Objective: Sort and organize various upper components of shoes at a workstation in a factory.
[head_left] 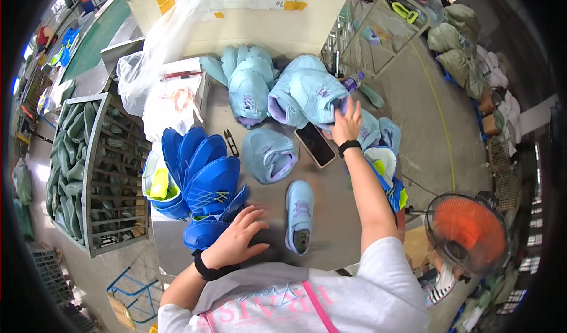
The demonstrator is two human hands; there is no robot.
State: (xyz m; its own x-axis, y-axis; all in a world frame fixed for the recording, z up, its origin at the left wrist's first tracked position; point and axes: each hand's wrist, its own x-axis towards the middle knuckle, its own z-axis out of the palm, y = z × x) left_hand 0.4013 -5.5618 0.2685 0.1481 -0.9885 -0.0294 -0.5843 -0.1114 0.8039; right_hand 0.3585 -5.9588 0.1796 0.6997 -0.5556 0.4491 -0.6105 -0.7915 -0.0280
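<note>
1. The light-blue shoe uppers (pixel 313 91) you were reaching to lay bunched at the far side of the metal table (pixel 342 215), their lavender linings showing at the openings.
2. Your right hand (pixel 347 126) was at their near right edge, fingers extended and slightly apart; whether the fingertips pinched the material, I could not tell.
3. A dark phone (pixel 317 146) lay just left of that hand, and more light-blue uppers (pixel 378 132) lay to its right.
4. To the left of the bunch stood a fanned stack of light-blue uppers (pixel 248 91), with a single upper (pixel 269 156) nearer you.
5. A light-blue shoe (pixel 300 212) rested in front of you, toe pointing away, a dark form showing in its opening.
6. Your left hand (pixel 235 241) was loosely spread, thumb apart from the fingers, just left of that shoe and beside the royal-blue uppers (pixel 207 173).
7. Small dark snips (pixel 231 143) lay beyond those blue pieces.
8. Past the table's left side stood a barred metal cart (pixel 96 173) filled with green foot-shaped forms (pixel 74 150); on the right was an orange-bladed fan (pixel 469 232).
</note>
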